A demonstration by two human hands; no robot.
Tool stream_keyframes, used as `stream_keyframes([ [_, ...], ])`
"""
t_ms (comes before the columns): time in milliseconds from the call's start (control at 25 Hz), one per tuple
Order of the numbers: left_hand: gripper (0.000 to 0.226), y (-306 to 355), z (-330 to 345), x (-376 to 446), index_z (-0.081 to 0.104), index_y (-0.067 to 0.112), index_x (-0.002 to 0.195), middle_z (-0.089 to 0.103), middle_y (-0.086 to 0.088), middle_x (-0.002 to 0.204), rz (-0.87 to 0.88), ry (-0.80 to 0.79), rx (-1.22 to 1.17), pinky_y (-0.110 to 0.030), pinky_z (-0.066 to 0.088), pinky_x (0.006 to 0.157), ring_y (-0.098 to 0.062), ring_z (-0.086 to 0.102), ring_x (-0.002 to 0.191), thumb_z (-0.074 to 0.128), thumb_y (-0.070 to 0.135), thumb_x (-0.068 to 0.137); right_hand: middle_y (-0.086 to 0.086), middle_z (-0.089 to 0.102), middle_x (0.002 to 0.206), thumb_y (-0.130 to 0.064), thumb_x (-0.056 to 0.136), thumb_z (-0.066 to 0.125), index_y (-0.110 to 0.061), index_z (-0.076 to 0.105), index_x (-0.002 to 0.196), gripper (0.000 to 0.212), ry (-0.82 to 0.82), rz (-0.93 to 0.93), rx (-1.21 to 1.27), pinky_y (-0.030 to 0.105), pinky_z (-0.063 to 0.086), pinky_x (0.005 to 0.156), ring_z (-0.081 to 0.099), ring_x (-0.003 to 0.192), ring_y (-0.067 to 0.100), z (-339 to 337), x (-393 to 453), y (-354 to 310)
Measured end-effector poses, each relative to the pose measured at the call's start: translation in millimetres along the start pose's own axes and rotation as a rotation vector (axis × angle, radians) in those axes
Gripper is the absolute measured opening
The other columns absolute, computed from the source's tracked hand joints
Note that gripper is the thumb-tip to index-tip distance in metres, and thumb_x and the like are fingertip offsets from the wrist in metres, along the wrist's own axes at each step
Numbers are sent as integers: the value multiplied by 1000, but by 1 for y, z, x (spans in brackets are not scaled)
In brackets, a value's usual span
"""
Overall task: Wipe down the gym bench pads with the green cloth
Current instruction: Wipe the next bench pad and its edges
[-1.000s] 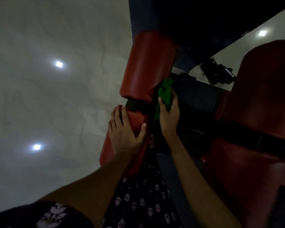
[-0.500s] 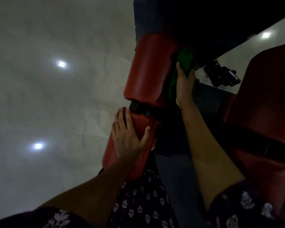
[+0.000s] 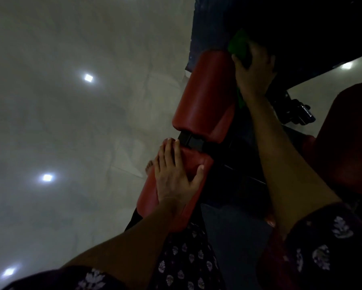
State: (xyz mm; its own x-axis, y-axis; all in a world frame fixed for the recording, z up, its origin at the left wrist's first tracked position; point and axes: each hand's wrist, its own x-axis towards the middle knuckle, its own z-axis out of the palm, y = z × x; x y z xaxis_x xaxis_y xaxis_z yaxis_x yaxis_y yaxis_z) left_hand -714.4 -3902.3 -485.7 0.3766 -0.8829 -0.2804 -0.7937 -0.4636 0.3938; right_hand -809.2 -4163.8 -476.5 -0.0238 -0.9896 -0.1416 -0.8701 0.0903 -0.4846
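— Head view, item one: the right hand (image 3: 254, 74)?

— Fingers curled over the green cloth (image 3: 238, 46), pressing it to the far right edge of the upper red pad (image 3: 205, 95). A second ago it sat low, near the black bracket (image 3: 193, 141); it has since run the whole length of that side.

— Item two: the left hand (image 3: 173, 174)?

— Flat, fingers straight, resting on the lower red pad (image 3: 152, 197). Unmoved, gripping nothing.

— Meaning for the job?

— I'd judge that side stroke complete; the lower pad and the second bench (image 3: 347, 143) on the right look still to be done.
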Motion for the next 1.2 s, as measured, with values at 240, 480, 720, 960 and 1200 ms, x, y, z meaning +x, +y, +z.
stream_keyframes([
  [240,81,0,1,-1,32,4,142,33,-17,148,14,8,16,-51,31,108,-31,30,137,38,60,85,9,49,134,-33,89,55,-25,53,129,41,-282,-619,-554,54,18,106,34,129,35,1,18,-56],
  [480,81,1,2,-1,30,6,143,32,-16,148,14,24,19,-48,29,111,-31,30,137,37,61,85,8,56,123,-24,89,53,-25,58,124,35,-480,-876,-854,62,16,106,32,129,35,17,-24,-85],
  [720,85,2,2,-2,22,7,147,26,-15,152,13,21,16,-47,23,114,-31,25,139,34,63,85,1,45,140,-24,85,53,-32,50,132,48,-481,-1011,-539,49,23,99,32,129,30,-14,-80,-22],
  [960,84,0,4,-1,18,10,149,22,-13,154,13,4,41,-45,18,115,-29,20,141,26,65,85,5,55,127,-21,74,54,-32,59,126,53,-55,-422,16,47,39,87,46,110,35,19,-140,28],
  [1200,90,-4,-1,-1,21,8,148,24,-16,153,34,-61,-32,-47,19,112,-31,21,140,23,69,82,14,53,122,-7,77,54,-22,58,127,53,3,-119,137,44,44,90,49,107,37,20,-175,16],
])
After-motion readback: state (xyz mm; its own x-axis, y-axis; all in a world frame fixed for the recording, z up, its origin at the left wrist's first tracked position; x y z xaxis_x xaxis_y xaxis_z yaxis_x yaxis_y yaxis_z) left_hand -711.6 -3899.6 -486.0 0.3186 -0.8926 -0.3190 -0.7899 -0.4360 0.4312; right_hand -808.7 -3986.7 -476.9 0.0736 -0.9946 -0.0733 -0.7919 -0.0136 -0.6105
